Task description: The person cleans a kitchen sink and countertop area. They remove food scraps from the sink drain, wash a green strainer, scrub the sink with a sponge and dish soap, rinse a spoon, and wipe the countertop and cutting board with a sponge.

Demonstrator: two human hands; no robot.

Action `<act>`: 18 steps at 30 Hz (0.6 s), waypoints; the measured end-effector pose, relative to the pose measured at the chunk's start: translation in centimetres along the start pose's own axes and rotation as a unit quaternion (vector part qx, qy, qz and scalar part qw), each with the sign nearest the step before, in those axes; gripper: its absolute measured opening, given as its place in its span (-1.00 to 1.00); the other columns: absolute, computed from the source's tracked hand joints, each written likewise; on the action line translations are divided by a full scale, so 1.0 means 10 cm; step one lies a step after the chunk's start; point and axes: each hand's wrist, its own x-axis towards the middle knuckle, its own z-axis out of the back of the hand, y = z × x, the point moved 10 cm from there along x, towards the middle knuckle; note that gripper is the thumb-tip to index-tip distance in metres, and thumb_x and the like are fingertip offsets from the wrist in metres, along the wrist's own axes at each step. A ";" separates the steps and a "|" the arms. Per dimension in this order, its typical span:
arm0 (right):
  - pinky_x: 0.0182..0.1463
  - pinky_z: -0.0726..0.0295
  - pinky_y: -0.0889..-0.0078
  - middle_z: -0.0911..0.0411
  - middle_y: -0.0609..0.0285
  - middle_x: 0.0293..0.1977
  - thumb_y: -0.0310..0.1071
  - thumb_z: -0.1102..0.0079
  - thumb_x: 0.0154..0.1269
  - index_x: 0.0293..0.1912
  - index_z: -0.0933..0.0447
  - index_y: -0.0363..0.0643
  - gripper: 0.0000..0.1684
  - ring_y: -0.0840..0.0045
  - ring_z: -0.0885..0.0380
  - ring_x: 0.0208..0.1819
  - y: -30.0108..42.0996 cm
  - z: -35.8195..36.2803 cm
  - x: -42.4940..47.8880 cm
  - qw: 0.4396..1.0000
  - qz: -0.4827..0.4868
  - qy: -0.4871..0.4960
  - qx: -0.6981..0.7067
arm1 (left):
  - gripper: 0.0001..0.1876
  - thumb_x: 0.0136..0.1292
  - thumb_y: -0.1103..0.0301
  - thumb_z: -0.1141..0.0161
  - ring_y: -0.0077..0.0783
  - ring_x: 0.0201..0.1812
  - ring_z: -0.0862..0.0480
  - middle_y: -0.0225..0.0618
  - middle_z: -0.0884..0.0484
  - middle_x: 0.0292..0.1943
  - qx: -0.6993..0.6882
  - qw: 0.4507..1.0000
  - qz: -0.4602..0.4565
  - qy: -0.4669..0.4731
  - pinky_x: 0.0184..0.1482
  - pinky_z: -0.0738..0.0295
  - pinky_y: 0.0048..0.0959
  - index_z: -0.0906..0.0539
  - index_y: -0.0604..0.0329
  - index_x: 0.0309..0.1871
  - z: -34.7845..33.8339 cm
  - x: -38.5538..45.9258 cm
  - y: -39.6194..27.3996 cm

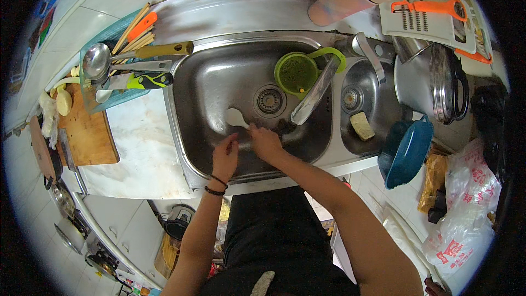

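Observation:
My right hand (265,142) grips the handle of a white spoon (236,117), perhaps a rice paddle, over the large basin of the stainless steel sink (213,74). The spoon's broad head points left. Just left of it, my left hand (225,154) hovers above the basin's near side with fingers slightly bent and apart; I see nothing in it. A beaded bracelet circles that wrist. Behind the hands lies the drain strainer (269,100). A green plastic strainer basket (296,73) hangs by its handle from the faucet spout (314,92).
A sponge (362,126) lies in the small right basin, beside a blue plastic basin (406,154) and a metal pot (423,82). On the left, a ladle (97,61) and a knife (139,81) rest across a utensil basket (92,98), near a wooden cutting board (92,131).

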 end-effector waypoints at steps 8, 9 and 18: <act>-0.26 -0.58 0.05 -0.55 -0.15 -0.34 -0.38 -0.07 0.13 0.15 -0.32 -0.28 -0.45 0.09 -0.59 -0.32 0.03 0.20 0.28 0.963 0.106 -0.134 -0.206 | -0.74 0.21 0.47 -0.03 -0.12 -0.24 -0.62 -0.03 -0.61 -0.21 0.182 0.970 -0.122 -0.106 -0.15 -0.51 -0.32 -0.55 0.31 -0.04 0.43 -0.18 -0.28; -0.27 -0.58 0.05 -0.56 -0.13 -0.34 -0.38 -0.07 0.14 0.17 -0.29 -0.29 -0.43 0.09 -0.60 -0.33 0.04 0.05 0.25 0.976 0.090 -0.082 -0.183 | -0.74 0.20 0.47 -0.04 -0.10 -0.23 -0.61 -0.02 -0.60 -0.19 0.201 0.963 -0.136 -0.114 -0.15 -0.52 -0.30 -0.55 0.32 -0.05 0.45 -0.20 -0.29; -0.37 -0.58 0.17 -0.56 -0.13 -0.34 -0.44 -0.08 0.14 0.15 -0.24 -0.23 -0.45 0.19 -0.61 -0.39 0.37 -0.02 0.32 0.964 0.158 -0.007 -0.214 | -0.76 0.12 0.49 -0.07 -0.05 -0.24 -0.61 -0.03 -0.61 -0.20 0.275 0.935 -0.184 -0.126 -0.20 -0.55 -0.25 -0.55 0.35 -0.13 0.49 -0.42 -0.41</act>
